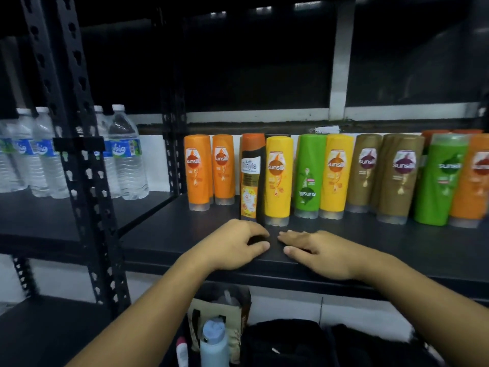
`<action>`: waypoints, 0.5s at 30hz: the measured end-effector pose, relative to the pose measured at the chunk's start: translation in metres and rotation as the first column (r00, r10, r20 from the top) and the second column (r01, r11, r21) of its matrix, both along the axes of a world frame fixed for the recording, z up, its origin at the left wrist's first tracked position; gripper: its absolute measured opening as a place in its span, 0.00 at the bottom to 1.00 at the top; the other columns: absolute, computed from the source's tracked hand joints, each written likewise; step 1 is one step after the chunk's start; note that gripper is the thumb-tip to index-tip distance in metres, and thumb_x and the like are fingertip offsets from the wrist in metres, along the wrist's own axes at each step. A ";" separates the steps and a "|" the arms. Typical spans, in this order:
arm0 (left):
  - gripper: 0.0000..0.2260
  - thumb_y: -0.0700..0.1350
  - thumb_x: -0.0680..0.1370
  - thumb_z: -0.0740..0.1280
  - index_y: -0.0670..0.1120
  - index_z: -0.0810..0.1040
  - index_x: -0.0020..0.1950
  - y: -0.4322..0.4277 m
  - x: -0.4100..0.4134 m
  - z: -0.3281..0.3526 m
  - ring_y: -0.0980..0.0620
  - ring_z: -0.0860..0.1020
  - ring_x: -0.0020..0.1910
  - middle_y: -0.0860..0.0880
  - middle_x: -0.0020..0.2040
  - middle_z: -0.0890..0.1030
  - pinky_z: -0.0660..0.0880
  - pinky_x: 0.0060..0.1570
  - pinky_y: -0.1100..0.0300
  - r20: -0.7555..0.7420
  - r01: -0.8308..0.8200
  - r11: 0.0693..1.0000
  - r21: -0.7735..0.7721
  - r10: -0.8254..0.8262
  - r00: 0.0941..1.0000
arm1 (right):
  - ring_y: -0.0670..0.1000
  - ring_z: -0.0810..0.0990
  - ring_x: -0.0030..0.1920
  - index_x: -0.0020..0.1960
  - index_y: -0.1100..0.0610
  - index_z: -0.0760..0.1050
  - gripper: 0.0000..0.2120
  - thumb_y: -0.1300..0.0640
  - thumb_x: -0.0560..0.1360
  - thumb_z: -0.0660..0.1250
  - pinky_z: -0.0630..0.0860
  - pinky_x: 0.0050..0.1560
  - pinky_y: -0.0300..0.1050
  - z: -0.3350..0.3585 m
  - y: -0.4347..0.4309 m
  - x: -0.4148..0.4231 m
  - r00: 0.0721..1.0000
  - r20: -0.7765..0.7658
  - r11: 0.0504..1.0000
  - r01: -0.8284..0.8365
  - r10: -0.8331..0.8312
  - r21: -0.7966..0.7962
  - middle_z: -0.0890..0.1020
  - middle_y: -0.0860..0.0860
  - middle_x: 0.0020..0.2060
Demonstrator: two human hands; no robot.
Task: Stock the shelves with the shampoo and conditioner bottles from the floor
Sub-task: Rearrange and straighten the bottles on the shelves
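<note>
Left hand [238, 242] and right hand [320, 254] rest relaxed, empty, on shelf [397, 247] before shampoo bottles [279, 178]; water bottles [127, 154] leftward.

Shop stockroom: metal racks [79, 144], shampoo bottles [279, 178], water bottles [127, 154].

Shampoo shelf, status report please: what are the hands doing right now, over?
Left hand and right hand resting on shelf, holding nothing. Shampoo bottles upright in a row behind them. Nothing seen between hands and row.

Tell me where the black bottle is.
Head view, centre: the black bottle stands on the shelf between an orange bottle and a yellow bottle, beyond the left hand.
</note>
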State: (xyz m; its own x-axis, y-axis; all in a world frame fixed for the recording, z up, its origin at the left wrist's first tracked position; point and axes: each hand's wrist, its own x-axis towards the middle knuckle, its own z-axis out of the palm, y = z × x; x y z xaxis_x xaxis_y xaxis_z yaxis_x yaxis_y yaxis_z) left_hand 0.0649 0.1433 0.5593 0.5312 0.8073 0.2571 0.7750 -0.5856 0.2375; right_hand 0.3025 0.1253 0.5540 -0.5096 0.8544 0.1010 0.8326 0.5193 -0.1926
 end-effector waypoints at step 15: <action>0.25 0.59 0.84 0.60 0.52 0.67 0.80 0.019 0.267 0.001 0.51 0.66 0.77 0.53 0.79 0.68 0.64 0.75 0.52 -0.152 0.368 0.927 -0.075 -0.376 0.914 | 0.41 0.55 0.79 0.81 0.48 0.59 0.27 0.41 0.84 0.55 0.49 0.75 0.35 -0.002 -0.066 0.226 0.881 -0.028 0.878 0.468 -0.473 -0.100 0.60 0.42 0.80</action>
